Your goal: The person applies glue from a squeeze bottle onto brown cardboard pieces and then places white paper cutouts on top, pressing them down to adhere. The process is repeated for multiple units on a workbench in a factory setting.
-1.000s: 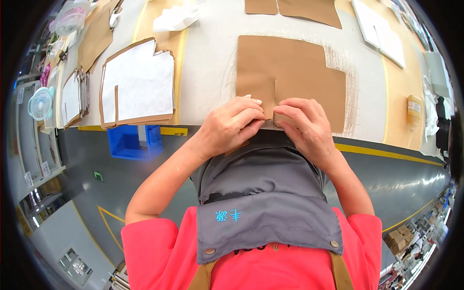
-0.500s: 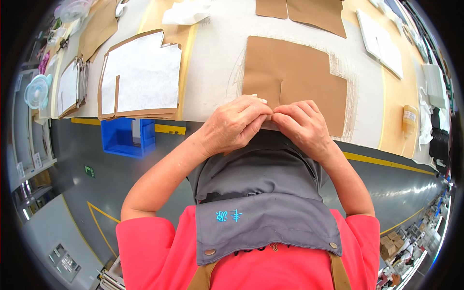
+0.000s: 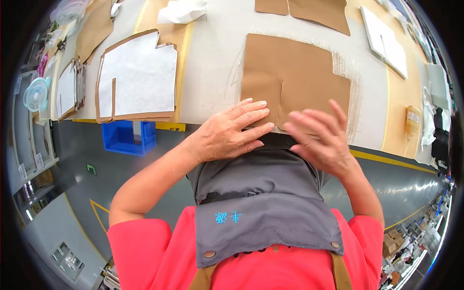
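In front of me a flat brown sheet (image 3: 299,72), leather-like, lies on the pale table. It has a slit running up from its near edge and a notch cut at its right side. My left hand (image 3: 232,128) rests with extended fingers on the sheet's near left edge, to the left of the slit. My right hand (image 3: 321,135) is over the near edge right of the slit, fingers spread and a little blurred. Whether it touches the sheet I cannot tell. Neither hand holds anything.
Left on the table lies a stack of brown pieces with white backing (image 3: 137,72), beside a smaller stack (image 3: 67,89). More brown pieces (image 3: 319,12) lie at the far side. A white board (image 3: 384,41) and an amber bottle (image 3: 412,122) are on the right. A blue bin (image 3: 118,140) stands below the table edge.
My hands were pinched together at the slit's near end. They have moved apart and opened, the left flattening onto the sheet, the right shifting rightward.
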Tool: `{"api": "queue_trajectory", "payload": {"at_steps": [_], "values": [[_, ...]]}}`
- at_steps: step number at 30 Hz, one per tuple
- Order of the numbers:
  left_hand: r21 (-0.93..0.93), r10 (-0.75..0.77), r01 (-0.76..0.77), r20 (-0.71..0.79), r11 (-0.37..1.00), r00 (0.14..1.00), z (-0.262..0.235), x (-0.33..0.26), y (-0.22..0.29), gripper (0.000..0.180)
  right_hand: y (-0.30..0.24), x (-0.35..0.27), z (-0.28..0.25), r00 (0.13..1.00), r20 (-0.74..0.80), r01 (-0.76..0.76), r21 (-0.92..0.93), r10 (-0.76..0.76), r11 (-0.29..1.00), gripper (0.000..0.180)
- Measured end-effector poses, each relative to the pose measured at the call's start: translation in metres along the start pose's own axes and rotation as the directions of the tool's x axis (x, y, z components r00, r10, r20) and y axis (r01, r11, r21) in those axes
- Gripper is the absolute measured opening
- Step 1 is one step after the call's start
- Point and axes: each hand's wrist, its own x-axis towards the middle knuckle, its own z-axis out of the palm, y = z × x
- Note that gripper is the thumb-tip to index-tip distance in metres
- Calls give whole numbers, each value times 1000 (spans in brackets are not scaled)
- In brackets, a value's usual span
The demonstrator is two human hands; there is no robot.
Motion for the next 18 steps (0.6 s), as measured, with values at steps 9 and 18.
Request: {"api": "queue_trajectory", "payload": {"at_steps": [9, 18], "values": [[96, -16, 8, 85, 995, 996, -17, 5, 4, 50, 92, -87, -53, 698, -337, -666, 18, 632, 746, 28], [65, 34, -50, 222, 997, 974, -4, 14, 4, 55, 112, -117, -65, 588, -414, -762, 4, 695, 647, 28]]}}
